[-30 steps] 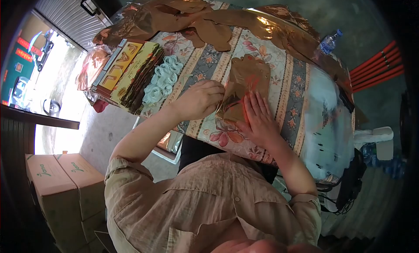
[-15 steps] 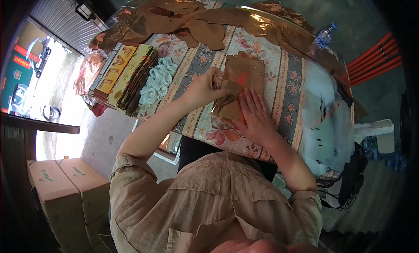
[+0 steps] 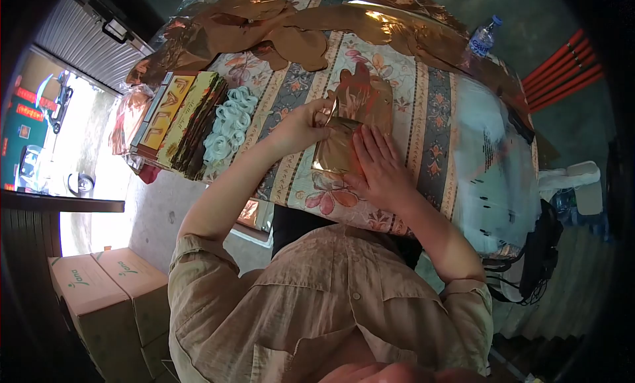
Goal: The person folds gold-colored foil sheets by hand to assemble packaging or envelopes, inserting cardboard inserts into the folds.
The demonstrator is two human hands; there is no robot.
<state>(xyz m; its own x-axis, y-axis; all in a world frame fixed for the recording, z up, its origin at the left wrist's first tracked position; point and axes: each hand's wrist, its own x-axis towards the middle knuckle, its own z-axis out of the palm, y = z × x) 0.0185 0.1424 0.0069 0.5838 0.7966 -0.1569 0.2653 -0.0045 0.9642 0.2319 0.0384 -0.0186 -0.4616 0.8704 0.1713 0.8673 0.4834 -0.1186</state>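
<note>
A flat, uninflated gold foil balloon (image 3: 370,95) lies on the flowered tablecloth in front of me. Its lower part is a shiny folded section (image 3: 335,151) with creases. My left hand (image 3: 301,128) pinches the left edge of this fold between thumb and fingers, and a thin flap of foil stands up at the fingertips. Flat on the right side of the foil rests my right hand (image 3: 383,166), fingers stretched out and pressing down. The foil beneath that palm is hidden.
More gold foil (image 3: 258,36) lies along the table's far edge, near a water bottle (image 3: 485,38). To the left are white fabric roses (image 3: 229,125) and a stacked "FALL" sign (image 3: 159,115). Clear plastic packaging (image 3: 489,165) covers the right side. Cardboard boxes (image 3: 99,277) stand lower left.
The foil under my hands has become smoother and shinier in its lower part, and its upper outline has changed. My left hand still pinches the edge; the view has shifted slightly.
</note>
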